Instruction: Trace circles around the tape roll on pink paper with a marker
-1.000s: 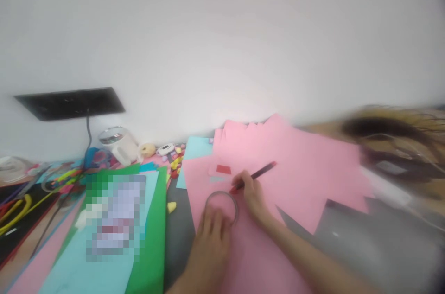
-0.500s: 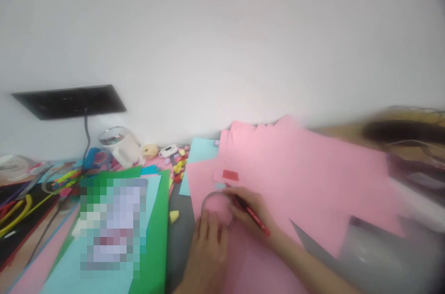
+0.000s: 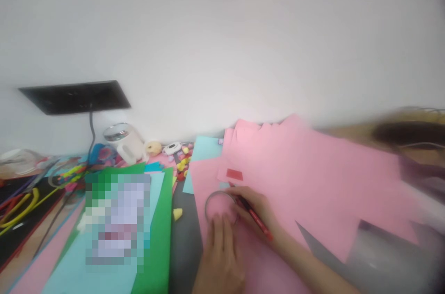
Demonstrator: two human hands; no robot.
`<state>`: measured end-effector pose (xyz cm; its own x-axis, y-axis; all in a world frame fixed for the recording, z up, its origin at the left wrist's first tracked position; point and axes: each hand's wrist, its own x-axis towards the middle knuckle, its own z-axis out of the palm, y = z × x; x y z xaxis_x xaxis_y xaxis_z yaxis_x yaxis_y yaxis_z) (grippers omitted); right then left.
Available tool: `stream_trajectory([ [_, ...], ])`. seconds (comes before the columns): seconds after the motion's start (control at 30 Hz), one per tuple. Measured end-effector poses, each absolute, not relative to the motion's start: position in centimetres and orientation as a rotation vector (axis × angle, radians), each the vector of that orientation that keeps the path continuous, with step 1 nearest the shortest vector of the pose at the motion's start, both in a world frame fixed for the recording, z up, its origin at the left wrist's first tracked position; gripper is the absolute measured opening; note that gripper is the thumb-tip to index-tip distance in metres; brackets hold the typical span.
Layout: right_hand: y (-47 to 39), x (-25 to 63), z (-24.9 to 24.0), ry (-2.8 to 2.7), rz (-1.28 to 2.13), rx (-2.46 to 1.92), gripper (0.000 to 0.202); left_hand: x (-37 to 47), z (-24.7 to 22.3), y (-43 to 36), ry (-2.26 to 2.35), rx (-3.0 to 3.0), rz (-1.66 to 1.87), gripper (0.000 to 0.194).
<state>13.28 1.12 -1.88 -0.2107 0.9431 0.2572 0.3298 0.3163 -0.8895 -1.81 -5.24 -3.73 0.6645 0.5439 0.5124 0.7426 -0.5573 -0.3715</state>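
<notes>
A round ring with a thin dark rim (image 3: 212, 197) lies on pink paper (image 3: 202, 178), and pink shows through its middle. My left hand (image 3: 222, 250) is laid flat over the ring's near side, fingers stretched forward and pressing down. In my right hand (image 3: 255, 203) is a red pen (image 3: 257, 221) with a dark section, slanting with its tip end by the ring's far right edge. The pen's very tip is too small to make out. Just beyond my right fingers is a small red rectangle (image 3: 234, 174) on the pink paper.
Larger pink sheets (image 3: 313, 169) spread to the right, against the wall. Green (image 3: 162, 220) and light blue sheets (image 3: 114, 280) lie left, partly pixelated. A white mug (image 3: 127, 143), small colourful pieces and a yellow scrap (image 3: 177, 214) stand behind and beside them. A cable (image 3: 92, 131) hangs from the wall socket.
My left hand has shifted right and towards me on the ring, its fingers now closer together. My right hand and the pen stay at the ring's right side. The whole view has moved slightly.
</notes>
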Motion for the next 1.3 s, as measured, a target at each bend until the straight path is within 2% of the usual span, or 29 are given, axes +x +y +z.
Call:
stream_trajectory([
  [0.13, 1.1, 13.2, -2.0, -1.685, 0.882, -1.144, 0.021, -1.8, -2.8, -3.9, -1.130, -2.256, -0.305, 0.037],
  [0.4, 1.3, 13.1, -2.3, -1.646, 0.887, -1.165, 0.020, -1.6, -3.9, -3.3, -1.255, -2.308, -0.121, 0.039],
  [0.77, 1.3, 12.8, -1.2, -1.451, 1.003, -1.239, 0.019, -1.5, -2.8, -2.0, -1.491, -2.433, -0.029, 0.046],
  [1.0, 0.8, 12.4, 0.0, -1.273, 1.007, -1.418, 0.028, -0.8, -1.0, -1.7, -1.515, -2.469, 0.070, 0.044],
  [1.3, 0.9, 12.4, 0.0, -1.280, 0.981, -1.385, 0.022, -0.6, -1.0, -1.8, -1.545, -2.414, 0.121, 0.049],
])
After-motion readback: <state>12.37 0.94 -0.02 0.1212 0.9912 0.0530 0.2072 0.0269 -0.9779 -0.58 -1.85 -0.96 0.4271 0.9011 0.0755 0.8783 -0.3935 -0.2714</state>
